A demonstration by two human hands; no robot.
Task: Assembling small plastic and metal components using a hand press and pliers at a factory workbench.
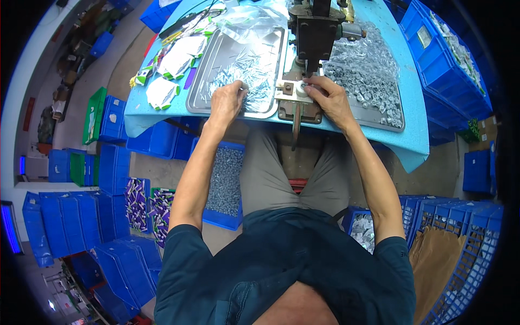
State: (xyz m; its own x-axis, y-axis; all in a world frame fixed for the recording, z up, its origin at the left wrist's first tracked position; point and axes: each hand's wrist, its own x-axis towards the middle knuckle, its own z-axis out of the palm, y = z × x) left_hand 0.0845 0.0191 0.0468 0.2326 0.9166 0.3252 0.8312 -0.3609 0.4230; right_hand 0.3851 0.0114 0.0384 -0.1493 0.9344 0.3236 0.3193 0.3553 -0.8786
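Observation:
My left hand [226,102] is over the near part of a metal tray [200,86] that holds a heap of thin silvery pins [246,70]. Its fingers are pinched together, and whatever they hold is hidden. At the foot of a dark hand press [314,35], a pale block fixture [287,90] carries a small round whitish part [302,88]. The thumb and forefinger of my right hand [331,99] close on that part from the right, under the press's ram.
A second tray [402,111] right of the press holds many small grey metal cups [368,92] beside clear plastic. White-and-green packets [162,93] lie on the blue-covered table [138,111]. A blue bin of grey parts [225,181] stands by my left leg; stacked blue crates [70,216] flank me.

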